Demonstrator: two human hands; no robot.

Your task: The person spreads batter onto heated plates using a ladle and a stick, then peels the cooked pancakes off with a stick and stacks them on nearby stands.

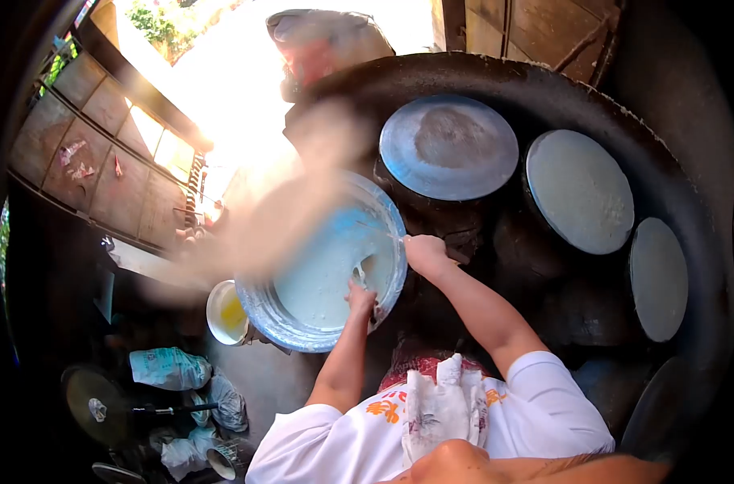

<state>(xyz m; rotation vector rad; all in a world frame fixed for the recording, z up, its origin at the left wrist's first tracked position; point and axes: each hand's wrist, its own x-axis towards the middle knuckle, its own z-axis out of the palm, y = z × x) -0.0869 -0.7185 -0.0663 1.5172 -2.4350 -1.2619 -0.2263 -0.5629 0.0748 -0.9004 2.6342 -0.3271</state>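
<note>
A large blue-rimmed basin (258, 319) holds milky white batter (314, 286). My left hand (361, 300) reaches over its near side, closed around what looks like a ladle (364, 269) at the batter's surface; the handle is mostly hidden. At the basin's right rim is my right hand (425, 254), its fingers closed on a thin tool (387, 233) that points left over the batter. The kind of tool is too small to tell. A large tan blur (278, 222) covers the basin's upper left part, and I cannot make out what it is.
Round griddles curve along the right: one bare with a dark patch (452, 145), one with a pale layer (581, 194), another pale one (659, 278). A dark raised rim (536, 77) encloses them. A white tub with yellow liquid (231, 315) stands left; plastic bags (169, 369) lie below.
</note>
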